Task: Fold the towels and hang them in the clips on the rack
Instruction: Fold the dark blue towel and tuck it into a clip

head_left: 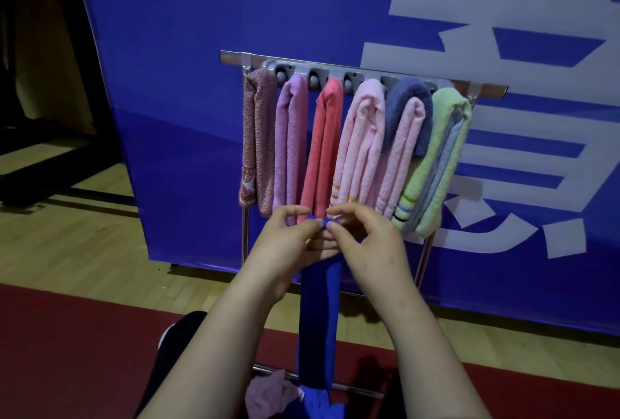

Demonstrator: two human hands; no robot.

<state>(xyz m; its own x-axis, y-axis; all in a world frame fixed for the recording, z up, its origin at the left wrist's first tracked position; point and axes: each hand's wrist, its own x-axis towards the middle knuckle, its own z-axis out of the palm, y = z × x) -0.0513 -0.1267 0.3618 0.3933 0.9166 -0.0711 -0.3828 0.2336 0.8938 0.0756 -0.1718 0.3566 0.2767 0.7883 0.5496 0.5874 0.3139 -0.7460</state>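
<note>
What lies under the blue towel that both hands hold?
Under the blue towel lie a crumpled pink cloth and more blue fabric. The towel and the picture's edge hide the rest.

Dim light around me; the blue banner (188,49) is brightest, the upper left corner sinks into black. Long shadows stripe the floor (84,217), and the picture goes soft toward the bottom edge

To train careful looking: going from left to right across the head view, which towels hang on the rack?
Mottled red-brown towel → lilac towel → coral towel → pale pink towel → dark blue and pink towel → light green towel. The royal blue towel held in front overlaps them, so it is left out.
</note>
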